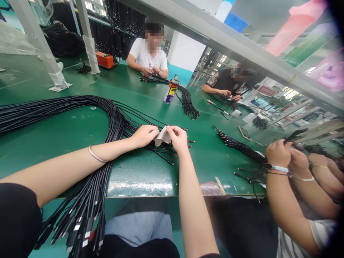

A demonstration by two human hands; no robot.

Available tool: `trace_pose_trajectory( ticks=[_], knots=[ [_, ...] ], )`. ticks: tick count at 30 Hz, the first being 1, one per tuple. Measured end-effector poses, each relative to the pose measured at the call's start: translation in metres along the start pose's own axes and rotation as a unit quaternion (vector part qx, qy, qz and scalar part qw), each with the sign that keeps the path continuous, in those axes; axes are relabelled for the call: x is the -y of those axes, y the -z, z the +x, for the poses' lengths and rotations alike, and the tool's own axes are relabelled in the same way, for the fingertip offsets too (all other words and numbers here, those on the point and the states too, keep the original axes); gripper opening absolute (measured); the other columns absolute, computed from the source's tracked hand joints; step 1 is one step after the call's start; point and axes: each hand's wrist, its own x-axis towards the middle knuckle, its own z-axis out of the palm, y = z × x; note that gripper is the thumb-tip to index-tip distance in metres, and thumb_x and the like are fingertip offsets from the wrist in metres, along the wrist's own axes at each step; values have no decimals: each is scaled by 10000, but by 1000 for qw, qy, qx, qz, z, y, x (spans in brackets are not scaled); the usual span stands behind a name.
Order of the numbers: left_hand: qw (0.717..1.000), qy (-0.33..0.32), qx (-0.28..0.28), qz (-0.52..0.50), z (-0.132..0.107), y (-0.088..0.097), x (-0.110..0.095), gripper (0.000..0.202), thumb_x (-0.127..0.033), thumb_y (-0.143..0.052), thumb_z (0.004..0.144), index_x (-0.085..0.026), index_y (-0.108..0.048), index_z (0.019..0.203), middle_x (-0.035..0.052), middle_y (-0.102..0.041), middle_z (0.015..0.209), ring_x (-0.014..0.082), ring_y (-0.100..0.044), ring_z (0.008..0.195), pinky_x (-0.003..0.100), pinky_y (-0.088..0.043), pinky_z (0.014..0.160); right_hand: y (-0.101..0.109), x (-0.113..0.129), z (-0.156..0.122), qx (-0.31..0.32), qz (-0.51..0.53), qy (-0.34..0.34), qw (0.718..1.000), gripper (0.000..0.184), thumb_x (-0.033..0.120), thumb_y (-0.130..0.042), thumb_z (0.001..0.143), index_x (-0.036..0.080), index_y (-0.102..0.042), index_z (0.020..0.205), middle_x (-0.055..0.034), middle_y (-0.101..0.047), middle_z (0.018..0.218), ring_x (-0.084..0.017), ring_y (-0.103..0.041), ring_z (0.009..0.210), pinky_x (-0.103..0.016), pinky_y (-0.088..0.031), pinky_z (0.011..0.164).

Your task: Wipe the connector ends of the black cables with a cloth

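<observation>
Between my two hands is a small whitish cloth (162,137), held above the green table. My left hand (145,136) pinches its left side, with the fingers closed. On the other side, my right hand (177,138) grips the cloth between thumb and fingertips. Beneath and around both hands lie the connector ends of several black cables (169,163). A thick bundle of black cables (114,125) curves in from the left, passes under my left forearm and hangs over the front edge, its plugs (86,225) dangling. Whether a cable is inside the cloth is hidden.
A spray can (171,89) stands on the green table (145,179) beyond my hands, near another cable bundle (189,102). Co-workers sit opposite, and a co-worker's hands (279,154) work close on my right beside more cables (236,143). A metal beam (228,46) crosses overhead.
</observation>
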Motion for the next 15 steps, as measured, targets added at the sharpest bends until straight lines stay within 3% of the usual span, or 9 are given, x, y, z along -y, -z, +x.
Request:
trace_pose_trajectory(
  ticks=[5, 10, 15],
  knots=[
    [1000, 3, 11, -15, 1, -1, 1, 345, -319, -360, 829, -177, -352, 515, -27, -368, 509, 108, -339, 525, 257, -233, 536, -3, 4, -2, 0, 16, -16, 1000, 319, 470, -616, 821, 173, -690, 732, -24, -661, 705, -162, -591, 678, -282, -475, 669],
    [999, 0, 13, -33, 1, -1, 1, 350, -331, -361, 821, -173, -402, 512, -27, -408, 512, 110, -357, 535, 253, -245, 548, -5, 10, -4, 9, 63, -23, 998, 252, 408, -716, 754, 190, -727, 880, -45, -726, 836, -184, -653, 768, -317, -517, 763],
    [998, 3, 13, -60, 1, 0, 1, 337, -322, -374, 797, -165, -432, 504, -29, -414, 515, 108, -355, 548, 246, -257, 563, -2, 6, -2, 8, 27, 8, 1000, 219, 402, -718, 751, 189, -735, 804, -43, -728, 828, -196, -658, 809, -332, -507, 821]
  ],
)
